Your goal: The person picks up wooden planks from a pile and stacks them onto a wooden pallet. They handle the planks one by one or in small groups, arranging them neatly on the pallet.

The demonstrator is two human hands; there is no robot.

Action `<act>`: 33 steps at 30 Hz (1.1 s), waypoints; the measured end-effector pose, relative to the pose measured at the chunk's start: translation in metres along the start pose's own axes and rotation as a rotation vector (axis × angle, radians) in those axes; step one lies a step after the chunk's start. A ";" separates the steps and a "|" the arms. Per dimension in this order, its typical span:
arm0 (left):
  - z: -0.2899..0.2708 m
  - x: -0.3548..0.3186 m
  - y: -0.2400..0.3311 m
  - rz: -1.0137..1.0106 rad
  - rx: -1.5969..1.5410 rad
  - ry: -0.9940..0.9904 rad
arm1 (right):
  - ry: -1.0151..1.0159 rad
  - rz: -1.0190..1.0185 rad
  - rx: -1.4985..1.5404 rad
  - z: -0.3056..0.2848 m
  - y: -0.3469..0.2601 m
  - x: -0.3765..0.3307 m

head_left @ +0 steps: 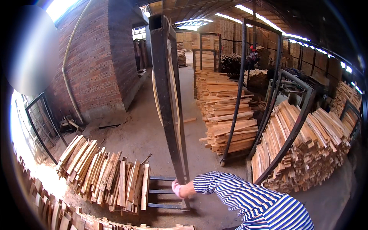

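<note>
From the lower right, my right arm in a blue-and-white striped sleeve (237, 191) reaches toward the middle. My right hand (177, 188), in what looks like a pale pink glove, is closed around the lower part of a dark metal upright (168, 126) on a tall frame. Horizontal metal bars (165, 191) run left from the foot of that upright. Beside them, to the left of my hand, sits a row of stacked wooden strips (111, 178). My left hand is out of the picture.
Right of the aisle stand tall stacks of wooden slats (230, 115) and a large slat pile (299, 149), with black metal frames (239, 92) around them. More strips (57, 211) lie lower left. A brick wall (88, 57) rises at left. A person (253, 57) is far back.
</note>
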State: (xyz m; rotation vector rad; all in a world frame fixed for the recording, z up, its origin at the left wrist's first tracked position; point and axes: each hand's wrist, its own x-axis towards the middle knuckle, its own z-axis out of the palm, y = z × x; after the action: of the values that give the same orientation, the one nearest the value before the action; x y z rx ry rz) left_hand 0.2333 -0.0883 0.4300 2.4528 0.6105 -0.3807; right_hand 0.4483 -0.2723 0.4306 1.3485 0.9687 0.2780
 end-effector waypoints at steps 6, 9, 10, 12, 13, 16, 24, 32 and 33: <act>0.000 -0.008 -0.008 -0.077 -0.151 -0.017 | 0.221 -0.054 0.243 -0.008 0.025 -0.034; 0.022 -0.006 -0.014 -0.102 -0.240 -0.068 | 0.164 -0.126 0.399 -0.016 0.057 -0.063; 0.029 -0.007 -0.013 -0.113 -0.272 -0.079 | 0.094 -0.152 0.393 -0.014 0.059 -0.067; 0.038 -0.012 -0.025 -0.169 -0.338 -0.081 | 0.044 -0.162 0.427 -0.017 0.063 -0.058; 0.043 -0.015 -0.034 -0.203 -0.371 -0.077 | 0.040 -0.227 0.454 -0.018 0.065 -0.051; 0.070 -0.030 -0.057 -0.321 -0.506 -0.104 | 0.009 -0.227 0.448 0.007 0.034 -0.034; 0.178 -0.203 -0.213 -1.024 -1.001 -0.001 | -0.087 -0.335 0.677 0.006 0.040 -0.013; 0.179 -0.198 -0.178 -0.861 -1.321 0.199 | -0.160 -0.280 0.481 -0.009 0.042 -0.026; 0.165 -0.186 -0.169 -0.827 -1.275 0.191 | -0.194 -0.266 0.474 -0.008 0.039 -0.024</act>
State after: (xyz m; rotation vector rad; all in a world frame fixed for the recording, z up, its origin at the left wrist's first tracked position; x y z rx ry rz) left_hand -0.0326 -0.1259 0.2942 0.9540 1.3903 0.0011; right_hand 0.4420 -0.2726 0.4769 1.6142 1.0736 -0.2999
